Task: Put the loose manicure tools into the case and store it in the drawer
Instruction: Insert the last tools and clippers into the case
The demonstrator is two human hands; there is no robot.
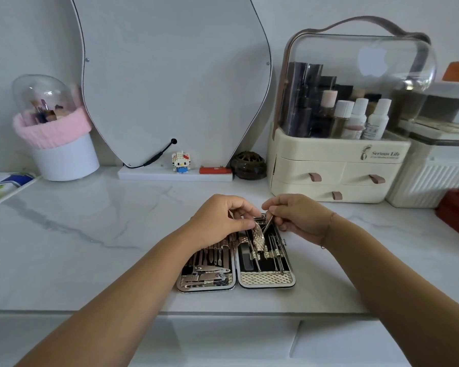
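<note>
Marble counter (90, 247) | organizer (339, 160) reads "Serious Life" | left hand (217, 218) pinches case (265, 281) strap (259, 238) | right hand (300, 215) pinches thin tool (267, 224)

Glossy marble-look countertop (90, 234), shiny metal tools (210, 271), textured metallic case (266, 280), clear plastic organizer lid (355, 62)

manicure case (266, 280): gold weave, black lining
countertop (90, 247): white, grey veins
brush holder (64, 162): white, pink band

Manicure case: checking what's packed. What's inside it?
Open case holds strapped metal tools: clippers in the left half, thin probes in the right. The left hand and right hand, pinching a thin tool, cover its far end, hiding what lies there.
</note>
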